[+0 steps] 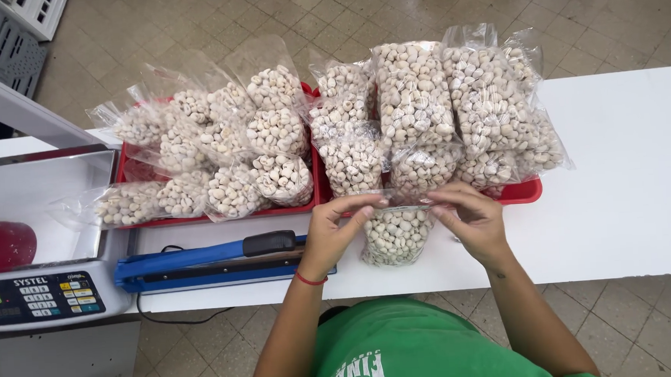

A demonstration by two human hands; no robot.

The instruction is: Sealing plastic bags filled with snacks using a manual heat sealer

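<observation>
Small clear bag of pale nuts [396,235] upright between hands; left hand [336,230] at 9, right hand [471,218] at 3, both pinching its top. Bare white table [626,188] at 3 o'clock.

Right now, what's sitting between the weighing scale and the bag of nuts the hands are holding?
In the head view, a blue heat sealer lies on the white table between the scale and the held bag, with the left hand beside the bag.

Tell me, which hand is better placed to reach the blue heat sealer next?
Probably the left hand: it pinches the clear bag of pale nuts right beside the blue heat sealer, while the right hand holds the bag's far side.
</observation>
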